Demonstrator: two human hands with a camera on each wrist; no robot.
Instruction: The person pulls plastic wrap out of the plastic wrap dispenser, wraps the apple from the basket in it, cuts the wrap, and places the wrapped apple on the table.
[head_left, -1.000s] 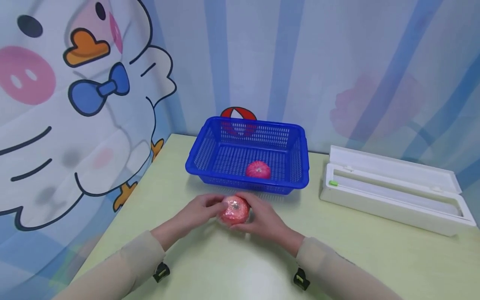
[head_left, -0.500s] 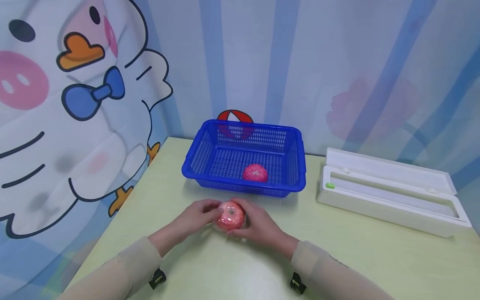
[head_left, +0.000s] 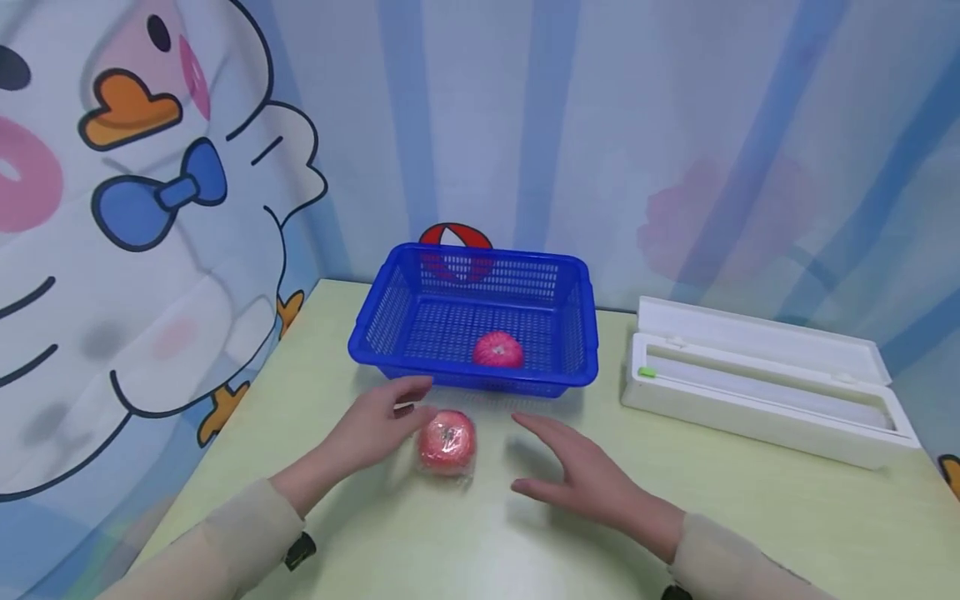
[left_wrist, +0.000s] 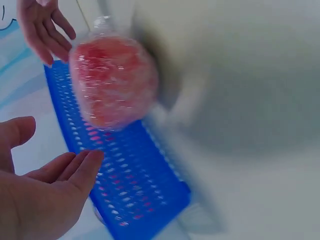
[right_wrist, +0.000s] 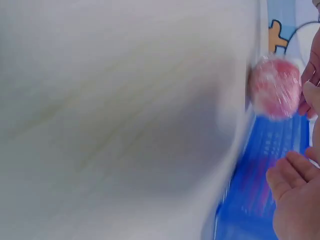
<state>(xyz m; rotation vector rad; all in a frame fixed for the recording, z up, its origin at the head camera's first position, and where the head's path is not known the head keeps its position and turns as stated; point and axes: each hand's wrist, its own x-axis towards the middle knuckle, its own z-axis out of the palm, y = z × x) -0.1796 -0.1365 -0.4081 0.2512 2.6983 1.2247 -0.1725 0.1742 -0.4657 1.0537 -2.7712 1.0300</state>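
Observation:
A red apple (head_left: 447,442) wrapped in clear plastic film sits on the table, a loose tail of film at its near side. Just left of it my left hand (head_left: 380,422) is held with fingers and thumb apart; the left wrist view shows a gap between those fingers (left_wrist: 82,172) and the wrapped apple (left_wrist: 114,82). My right hand (head_left: 592,479) hovers to the right of the apple, thumb and fingers spread, holding nothing. Behind the hands stands a blue plastic basket (head_left: 472,376) with another red apple (head_left: 498,350) lying inside near its front wall.
At the right, a long white cling film dispenser box (head_left: 765,421) stands with its lid raised and a green slider (head_left: 647,372) on its rail. A printed curtain (head_left: 480,125) hangs behind the pale yellow-green table (head_left: 750,517).
Both hands have let go of the wrapped apple, which now rests alone. My right hand has drawn away to the right, and the left has moved slightly off it. The head view has shifted slightly.

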